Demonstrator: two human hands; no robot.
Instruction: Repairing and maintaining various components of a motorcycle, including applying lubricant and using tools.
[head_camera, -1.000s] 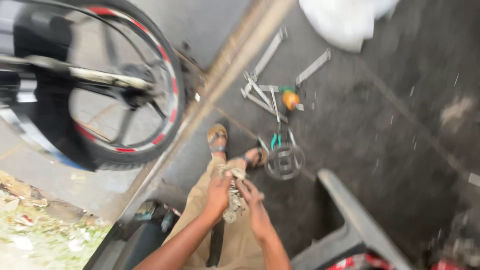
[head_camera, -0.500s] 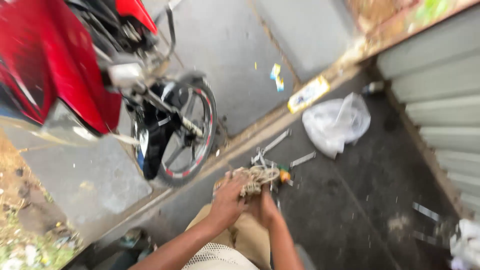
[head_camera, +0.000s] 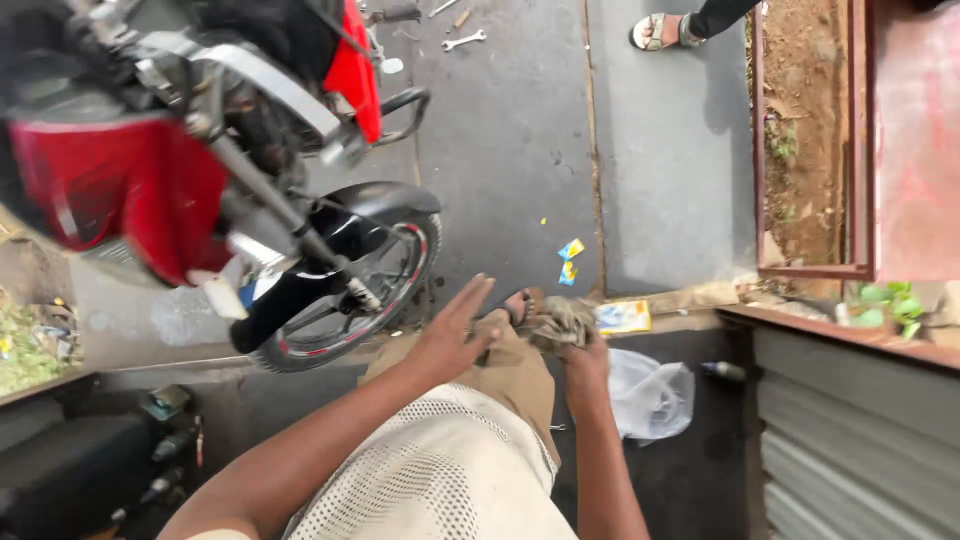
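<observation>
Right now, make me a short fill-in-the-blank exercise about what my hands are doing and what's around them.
1. The right hand grips a crumpled ____.
2. The left hand has its fingers ____, holding nothing.
3. The motorcycle bodywork is coloured ____.
4. On the floor beside the right forearm lies a clear plastic ____.

Missing words: rag; spread open; red; bag

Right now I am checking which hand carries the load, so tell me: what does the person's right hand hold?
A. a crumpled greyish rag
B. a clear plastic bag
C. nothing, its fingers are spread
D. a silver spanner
A: the right hand is closed around a crumpled greyish rag, while the left hand is open with fingers spread; the clear plastic bag lies on the floor.
</observation>
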